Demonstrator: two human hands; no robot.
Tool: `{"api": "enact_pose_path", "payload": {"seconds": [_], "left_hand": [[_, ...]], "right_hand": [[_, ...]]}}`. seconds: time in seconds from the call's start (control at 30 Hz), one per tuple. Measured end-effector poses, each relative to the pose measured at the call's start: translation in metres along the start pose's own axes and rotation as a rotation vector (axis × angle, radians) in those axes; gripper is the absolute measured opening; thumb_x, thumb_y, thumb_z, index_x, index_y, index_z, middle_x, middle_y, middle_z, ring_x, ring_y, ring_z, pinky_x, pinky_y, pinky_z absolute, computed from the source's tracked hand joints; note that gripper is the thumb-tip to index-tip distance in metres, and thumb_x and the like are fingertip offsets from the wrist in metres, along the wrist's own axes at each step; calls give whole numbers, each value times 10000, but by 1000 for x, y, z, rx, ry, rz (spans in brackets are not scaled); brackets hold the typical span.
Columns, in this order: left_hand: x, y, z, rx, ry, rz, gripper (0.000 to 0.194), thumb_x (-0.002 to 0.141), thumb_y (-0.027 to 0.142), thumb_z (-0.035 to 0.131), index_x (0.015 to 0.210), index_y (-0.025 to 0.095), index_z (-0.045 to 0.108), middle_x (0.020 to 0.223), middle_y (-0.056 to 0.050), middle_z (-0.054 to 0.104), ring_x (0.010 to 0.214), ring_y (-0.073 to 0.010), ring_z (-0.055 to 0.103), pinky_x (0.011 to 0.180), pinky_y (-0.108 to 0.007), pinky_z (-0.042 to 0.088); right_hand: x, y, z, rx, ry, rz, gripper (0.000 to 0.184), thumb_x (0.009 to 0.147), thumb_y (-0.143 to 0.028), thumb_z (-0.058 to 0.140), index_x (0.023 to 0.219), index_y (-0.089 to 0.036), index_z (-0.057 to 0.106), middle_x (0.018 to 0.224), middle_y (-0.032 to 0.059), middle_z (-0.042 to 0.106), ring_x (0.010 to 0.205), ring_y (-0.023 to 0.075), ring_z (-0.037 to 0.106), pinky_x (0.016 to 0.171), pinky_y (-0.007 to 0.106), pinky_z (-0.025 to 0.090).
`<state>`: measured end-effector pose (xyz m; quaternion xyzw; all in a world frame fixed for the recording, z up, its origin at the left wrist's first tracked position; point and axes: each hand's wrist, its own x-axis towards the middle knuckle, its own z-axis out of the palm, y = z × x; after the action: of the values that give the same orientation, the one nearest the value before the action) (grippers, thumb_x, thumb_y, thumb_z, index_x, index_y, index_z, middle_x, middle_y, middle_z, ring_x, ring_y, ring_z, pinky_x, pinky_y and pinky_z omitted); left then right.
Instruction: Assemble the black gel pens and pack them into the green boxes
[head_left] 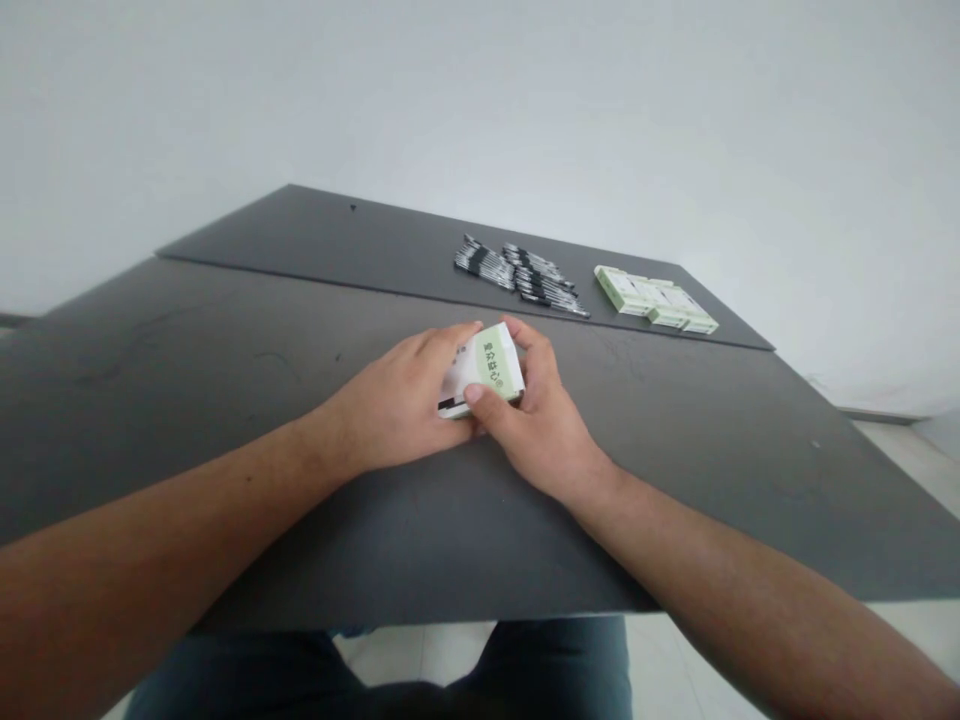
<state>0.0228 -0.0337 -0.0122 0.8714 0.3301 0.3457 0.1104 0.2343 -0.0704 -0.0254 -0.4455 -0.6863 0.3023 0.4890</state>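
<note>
White-and-green carton [491,362] sat clamped between the left hand [394,403] and right hand [541,425], both closed on it over the dark worktop [225,400]; a slack grip could have dropped it, and squeezing could have crushed it.

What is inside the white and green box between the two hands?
On the box, only a dark strip shows at the end by the left hand; it may be contents or printing. Its walls and the right hand cover the rest, so the inside cannot be seen.
</note>
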Motion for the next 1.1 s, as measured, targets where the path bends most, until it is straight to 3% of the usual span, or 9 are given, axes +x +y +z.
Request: {"api": "enact_pose_path", "payload": {"seconds": [0.07,0.13,0.2,0.3,0.43,0.63,0.8,0.97,1.1], "left_hand": [[3,-4,-3,-50,13,52,785,827,282,831,1558,213,553,1453,-186,747,1305,-393,758,1116,-552,630],[5,-8,-8,-52,12,84,779,805,277,836,1533,226,563,1425,-175,758,1274,-384,769,1097,-539,635],[5,-11,-11,-20,-24,79,808,792,299,861,1536,221,555,1429,-180,753,1280,-395,764,1095,-547,630],[5,-13,-14,-12,-77,68,821,794,306,872,1541,209,548,1439,-183,744,1284,-390,759,1095,-539,623],[3,-13,-14,-24,-72,93,826,789,303,883,1538,217,545,1469,-182,727,1326,-382,740,1138,-531,599],[5,-12,-13,-82,-68,56,821,762,319,876,1513,210,564,1412,-163,744,1218,-356,775,1070,-492,638],[6,-14,-15,-78,-52,45,839,746,325,891,1518,229,578,1413,-147,750,1198,-352,781,1065,-480,638],[8,-17,-17,-37,-84,84,827,734,334,939,1489,244,615,1415,-132,758,1248,-362,765,1109,-490,611],[9,-16,-19,-34,-108,74,825,729,376,954,1472,244,621,1413,-123,757,1255,-357,758,1123,-487,598]], "right_hand": [[3,2,-10,-41,-133,-66,1016,964,-609,847,1739,-279,278,1451,164,678,1162,284,758,926,440,690],[10,4,-24,-34,-274,-103,1112,913,-603,908,1766,-283,269,1391,147,702,1060,265,771,861,422,694],[19,6,-39,-36,-329,-110,1037,883,-576,945,1715,-287,399,1412,145,686,998,235,758,770,381,688],[26,9,-52,-42,-312,-172,924,868,-542,964,1648,-313,524,1511,151,627,1105,247,748,772,364,698],[25,9,-53,-21,-300,-212,853,845,-466,979,1583,-313,580,1549,140,612,1170,254,745,810,354,704],[28,6,-53,156,-306,-176,727,903,-530,920,1494,-301,563,1412,105,673,1082,225,740,830,352,687],[30,7,-52,165,-294,-158,786,910,-596,904,1539,-318,523,1418,99,632,1080,219,722,812,338,668],[28,6,-52,191,-373,-140,893,831,-681,950,1514,-311,509,1256,55,675,1019,210,710,798,331,638],[29,0,-50,252,-362,-103,689,931,-643,890,1404,-285,541,922,-38,658,739,157,672,648,293,580]]}}
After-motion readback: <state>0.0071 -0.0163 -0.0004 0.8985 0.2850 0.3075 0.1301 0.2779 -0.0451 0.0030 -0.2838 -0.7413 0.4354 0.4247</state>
